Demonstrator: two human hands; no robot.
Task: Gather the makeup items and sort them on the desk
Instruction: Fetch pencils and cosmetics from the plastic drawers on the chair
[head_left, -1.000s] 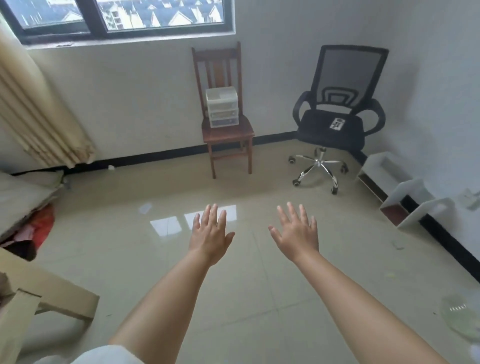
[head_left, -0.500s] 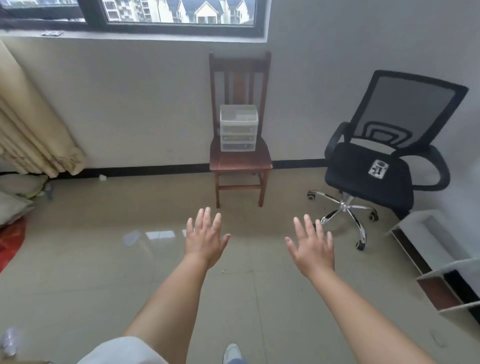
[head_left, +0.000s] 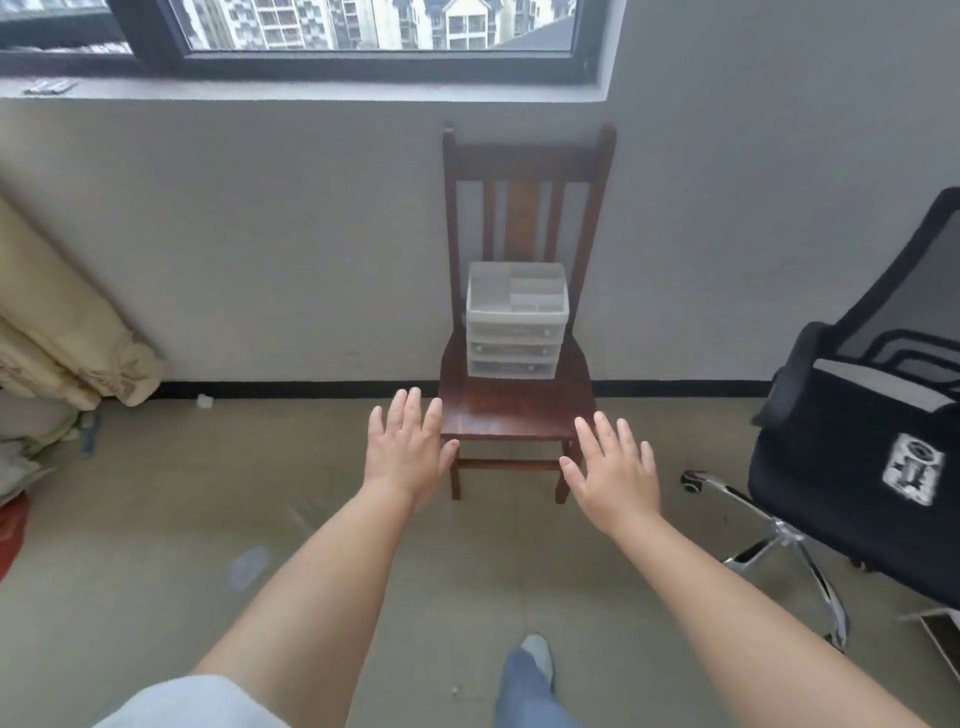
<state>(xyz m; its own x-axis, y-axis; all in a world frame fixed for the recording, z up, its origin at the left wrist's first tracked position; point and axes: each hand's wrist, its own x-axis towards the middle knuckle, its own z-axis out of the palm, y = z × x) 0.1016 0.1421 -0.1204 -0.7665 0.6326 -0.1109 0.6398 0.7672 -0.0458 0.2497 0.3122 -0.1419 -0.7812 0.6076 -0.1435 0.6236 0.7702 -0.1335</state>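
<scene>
Plastic drawer organizer (head_left: 515, 321) at frame centre on wooden chair (head_left: 514, 410); my left hand (head_left: 408, 449) and right hand (head_left: 613, 473) spread empty, grip open, poised to lift it.

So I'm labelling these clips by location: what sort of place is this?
Probably a sparsely furnished room in a flat, a bedroom or study. A wooden chair carrying a small plastic drawer organizer stands against the wall, an office chair beside it, and a curtain hangs below the window.
</scene>
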